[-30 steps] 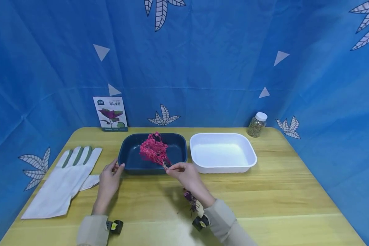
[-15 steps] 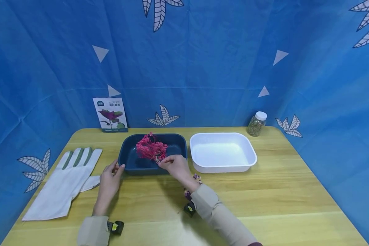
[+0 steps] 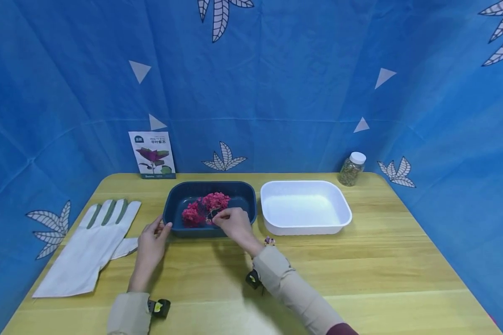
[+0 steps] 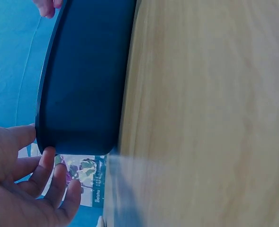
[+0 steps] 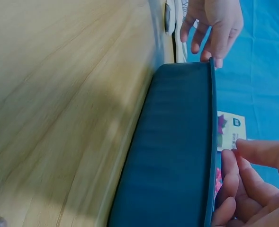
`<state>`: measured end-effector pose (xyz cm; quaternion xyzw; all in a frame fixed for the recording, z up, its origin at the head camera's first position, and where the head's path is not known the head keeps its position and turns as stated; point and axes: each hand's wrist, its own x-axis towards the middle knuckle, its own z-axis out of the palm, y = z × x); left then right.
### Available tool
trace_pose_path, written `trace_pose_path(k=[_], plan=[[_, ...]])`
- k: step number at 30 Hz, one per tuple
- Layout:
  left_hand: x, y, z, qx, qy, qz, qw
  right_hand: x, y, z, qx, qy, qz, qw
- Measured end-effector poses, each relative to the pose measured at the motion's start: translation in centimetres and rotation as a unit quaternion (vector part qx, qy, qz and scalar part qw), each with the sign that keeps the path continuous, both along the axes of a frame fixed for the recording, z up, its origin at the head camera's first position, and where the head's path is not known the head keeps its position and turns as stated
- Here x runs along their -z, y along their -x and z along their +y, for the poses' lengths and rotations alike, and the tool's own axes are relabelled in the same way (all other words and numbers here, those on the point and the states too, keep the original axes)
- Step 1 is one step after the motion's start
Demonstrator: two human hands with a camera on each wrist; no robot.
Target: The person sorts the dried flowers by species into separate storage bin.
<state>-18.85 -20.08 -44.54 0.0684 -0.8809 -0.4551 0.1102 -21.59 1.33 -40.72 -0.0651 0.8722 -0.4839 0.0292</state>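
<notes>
A dark blue rectangular tray (image 3: 193, 232) sits on the wooden table. My left hand (image 3: 150, 244) holds its front left corner, thumb at the rim and fingertips beneath, as the left wrist view shows. Inside the tray lies a bunch of pink dried flowers (image 3: 215, 201), its heads spread into two clumps. My right hand (image 3: 236, 225) reaches over the front rim with thumb and forefinger pinched together at the stem end of the bunch. The stem itself is mostly hidden by the fingers. Small purple dried flowers (image 3: 269, 241) lie on the table, partly covered by my right forearm.
A white tray (image 3: 306, 230) stands just right of the blue one. White gloves (image 3: 75, 260) with green stripes lie at the left. A printed seed packet (image 3: 152, 156) leans on the blue cloth behind, and a white-capped jar (image 3: 351, 172) stands at the back right.
My right hand has moved left and over the tray with the pink dried flowers, which now lie lower inside it. My left hand stays at the tray's corner.
</notes>
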Motion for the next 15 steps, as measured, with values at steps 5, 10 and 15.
trace_pose_path(k=[5, 10, 15], plan=[[-0.1, 0.0, 0.1, -0.001, 0.0, 0.001, 1.0, 0.0, 0.0, 0.3, 0.0, 0.011, -0.001, 0.9999], [0.0, 0.0, 0.0, 0.0, 0.001, -0.001, 1.0, -0.2, -0.2, 0.7, -0.003, 0.021, -0.001, 0.9998], [0.0, 0.0, 0.0, -0.001, 0.002, 0.0, 1.0, -0.6, -0.7, 1.4, -0.001, 0.016, 0.023, 0.9996]])
